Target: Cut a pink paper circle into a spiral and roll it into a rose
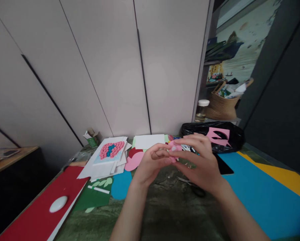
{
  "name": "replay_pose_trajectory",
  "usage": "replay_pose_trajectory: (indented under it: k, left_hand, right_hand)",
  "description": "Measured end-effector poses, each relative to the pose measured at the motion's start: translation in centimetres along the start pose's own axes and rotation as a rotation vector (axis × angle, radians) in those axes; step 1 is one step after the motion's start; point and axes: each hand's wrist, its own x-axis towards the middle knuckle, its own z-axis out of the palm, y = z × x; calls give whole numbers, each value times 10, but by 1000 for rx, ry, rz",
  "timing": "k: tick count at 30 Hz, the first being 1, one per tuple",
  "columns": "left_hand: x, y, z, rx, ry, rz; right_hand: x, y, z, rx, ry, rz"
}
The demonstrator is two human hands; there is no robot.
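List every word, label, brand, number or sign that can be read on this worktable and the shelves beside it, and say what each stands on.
No text can be read.
Small green-and-white cardboard box: marks, too small and blurred to read.
Slim white marker with green bands: no lettering can be made out.
Small pink piece held in the left hand and right hand: no lettering can be made out.
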Motion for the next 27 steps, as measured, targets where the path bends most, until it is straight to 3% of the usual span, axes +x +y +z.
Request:
replay_pose_trajectory:
  k: [6, 20, 27]
  left_hand:
    - [1, -1, 0, 29, 31, 13]
    - [0, -1, -1, 12, -19, -28]
    - [2, -1, 1, 27, 58, 6]
  right_hand:
    - [-1, -1, -1, -36, 25, -26]
    - [2, 0, -2, 40, 7, 9]
    - [0, 3, -1, 28, -26, 33]
